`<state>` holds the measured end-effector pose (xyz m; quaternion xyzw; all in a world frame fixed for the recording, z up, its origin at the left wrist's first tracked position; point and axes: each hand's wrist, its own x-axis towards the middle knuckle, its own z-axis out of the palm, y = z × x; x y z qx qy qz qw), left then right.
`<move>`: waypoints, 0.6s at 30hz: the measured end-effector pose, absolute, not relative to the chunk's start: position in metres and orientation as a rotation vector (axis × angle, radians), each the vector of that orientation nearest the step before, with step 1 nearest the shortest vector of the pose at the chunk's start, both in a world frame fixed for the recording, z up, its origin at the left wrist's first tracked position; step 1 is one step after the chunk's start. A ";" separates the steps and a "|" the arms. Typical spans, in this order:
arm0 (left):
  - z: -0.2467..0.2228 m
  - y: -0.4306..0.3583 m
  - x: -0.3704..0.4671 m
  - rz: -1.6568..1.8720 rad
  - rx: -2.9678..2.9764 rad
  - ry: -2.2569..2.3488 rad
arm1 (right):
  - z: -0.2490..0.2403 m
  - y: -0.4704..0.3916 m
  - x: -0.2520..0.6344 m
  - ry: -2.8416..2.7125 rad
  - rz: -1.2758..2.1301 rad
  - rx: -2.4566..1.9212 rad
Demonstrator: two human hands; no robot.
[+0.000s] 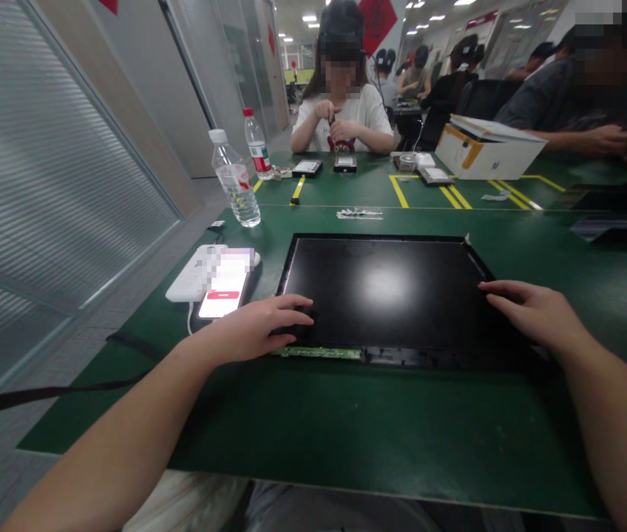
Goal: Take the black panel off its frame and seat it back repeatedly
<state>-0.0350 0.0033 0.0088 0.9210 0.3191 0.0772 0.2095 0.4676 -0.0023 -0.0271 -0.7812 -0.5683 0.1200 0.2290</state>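
A black flat display panel lies face up on the green table in front of me. Along its near edge runs a narrow green circuit board. My left hand rests at the panel's left side, fingers stretched out and apart over its edge. At the right edge is my right hand, its fingertips touching the frame, thumb side and fingers close together; whether they pinch the rim is hard to make out.
Left of the panel lie a lit phone and a white box-shaped device with a cable. Two water bottles, one clear-capped and one red-capped, stand behind. Across the table a person handles hard drives; a white box stands right.
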 end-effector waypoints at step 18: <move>-0.012 0.017 -0.036 0.290 2.607 1.565 | -0.034 0.008 0.486 -1.723 0.128 -2.382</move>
